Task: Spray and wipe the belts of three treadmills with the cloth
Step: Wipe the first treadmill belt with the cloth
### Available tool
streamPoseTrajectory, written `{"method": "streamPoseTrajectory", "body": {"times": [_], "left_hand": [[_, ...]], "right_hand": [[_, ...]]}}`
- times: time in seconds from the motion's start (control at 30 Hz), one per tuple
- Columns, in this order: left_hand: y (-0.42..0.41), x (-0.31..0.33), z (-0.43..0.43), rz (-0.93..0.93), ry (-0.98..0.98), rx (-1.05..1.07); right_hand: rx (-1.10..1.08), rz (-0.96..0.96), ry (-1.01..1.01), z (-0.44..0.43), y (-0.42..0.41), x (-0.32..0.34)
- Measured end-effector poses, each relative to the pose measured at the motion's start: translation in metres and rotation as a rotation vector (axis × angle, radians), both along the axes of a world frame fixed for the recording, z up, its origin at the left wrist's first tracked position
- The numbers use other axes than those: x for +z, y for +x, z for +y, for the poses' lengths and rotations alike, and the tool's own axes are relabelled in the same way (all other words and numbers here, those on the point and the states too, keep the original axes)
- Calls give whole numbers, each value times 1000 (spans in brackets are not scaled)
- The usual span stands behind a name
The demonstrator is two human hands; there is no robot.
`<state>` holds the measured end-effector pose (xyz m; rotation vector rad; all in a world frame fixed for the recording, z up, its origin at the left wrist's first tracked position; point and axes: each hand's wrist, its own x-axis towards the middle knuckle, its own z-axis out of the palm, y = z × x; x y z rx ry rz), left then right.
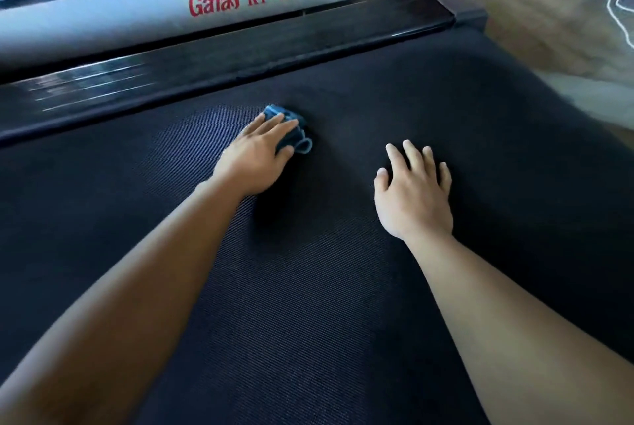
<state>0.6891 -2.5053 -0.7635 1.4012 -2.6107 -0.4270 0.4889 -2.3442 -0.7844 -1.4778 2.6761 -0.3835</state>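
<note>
A black ribbed treadmill belt (pixel 343 287) fills most of the view. My left hand (pixel 255 157) presses flat on a crumpled blue cloth (pixel 295 131) near the belt's far side, fingers spread over it. My right hand (pixel 411 191) lies flat on the belt to the right of the cloth, fingers apart and holding nothing. No spray bottle is in view.
A glossy black side rail (pixel 240 57) borders the belt's far edge. Beyond it lies a grey frame tube (pixel 171 13) with red lettering "Ganas KY-730". Wooden floor (pixel 531 13) shows at the upper right, with white cables (pixel 614 2) lying on it.
</note>
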Motion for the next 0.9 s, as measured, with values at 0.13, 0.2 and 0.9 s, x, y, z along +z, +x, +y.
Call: {"method": "streamPoseTrajectory", "body": {"times": [0.13, 0.2, 0.9], "left_hand": [[-33, 2, 15, -12, 10, -100], [-34, 2, 40, -11, 3, -200], [-41, 7, 12, 56, -14, 157]], "right_hand": [[7, 0, 0, 0, -1, 0], [8, -9, 6, 0, -1, 1], [27, -93, -121, 25, -74, 25]]}}
